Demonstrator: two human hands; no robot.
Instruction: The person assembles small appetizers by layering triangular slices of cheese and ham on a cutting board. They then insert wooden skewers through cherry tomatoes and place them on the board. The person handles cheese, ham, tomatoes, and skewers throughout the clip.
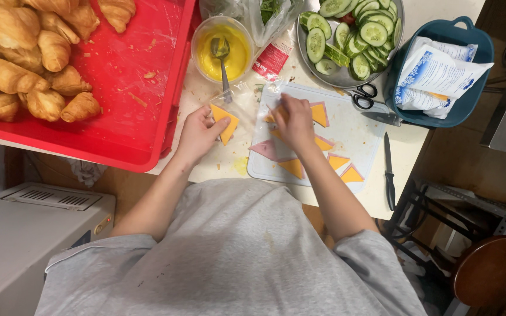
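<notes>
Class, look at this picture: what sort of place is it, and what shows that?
Probably a food-prep counter: a red tray of croissants, a bowl of cucumber slices, and cheese triangles on a cutting board.

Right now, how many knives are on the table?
2: one black-handled knife lies right of the cutting board; another knife sits below the scissors. Others may be hidden.

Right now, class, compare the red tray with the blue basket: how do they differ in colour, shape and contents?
The red tray is wide, shallow and holds croissants; the blue basket is smaller, deeper, has a handle and holds white packets. The red tray lies left of both hands, the blue basket to their right. Both rest on the table.
</notes>
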